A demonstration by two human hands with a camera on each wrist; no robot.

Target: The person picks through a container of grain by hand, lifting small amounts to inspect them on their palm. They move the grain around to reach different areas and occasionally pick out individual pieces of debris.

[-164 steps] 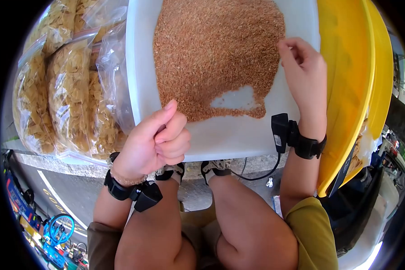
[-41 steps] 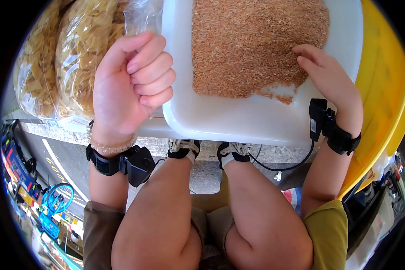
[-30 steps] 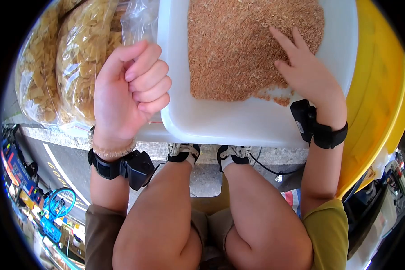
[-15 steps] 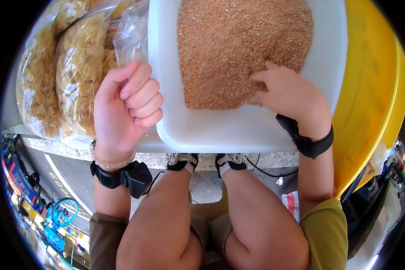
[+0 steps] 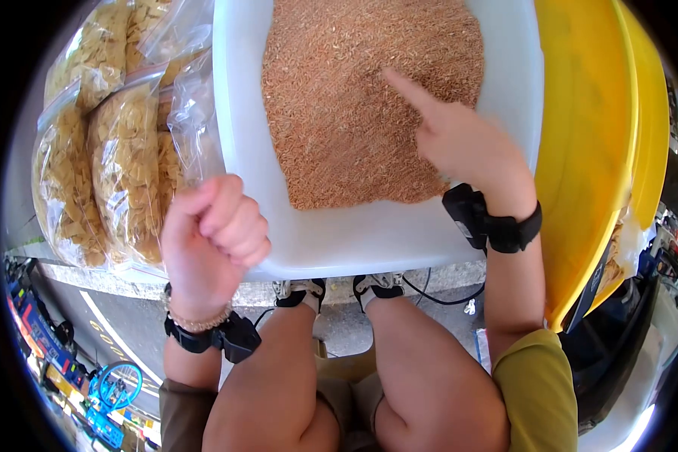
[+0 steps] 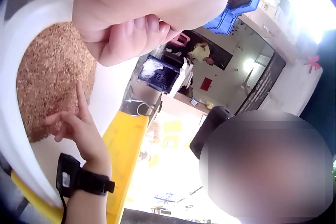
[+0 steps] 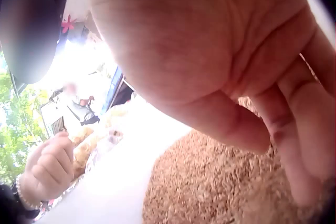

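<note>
A white plastic tray holds a wide layer of reddish-brown rice grains. My right hand is over the right part of the rice, its index finger stretched toward the middle of the layer. In the right wrist view, the thumb and loosely bent fingers of the right hand are close over the rice, with nothing between them. My left hand is raised beside the tray's near left corner, fingers curled into a fist and blurred in the head view. No held thing shows in it; the palm's inside is hidden.
Clear bags of yellowish flat dried pieces lie left of the tray, with a crumpled clear bag between. A large yellow tub stands close on the right. A black cable runs below the tray's near edge.
My right hand has moved from the rice's right edge leftward over it, index finger now extended. The bare patch at the near edge is covered with rice. The left fist sits lower in view.
</note>
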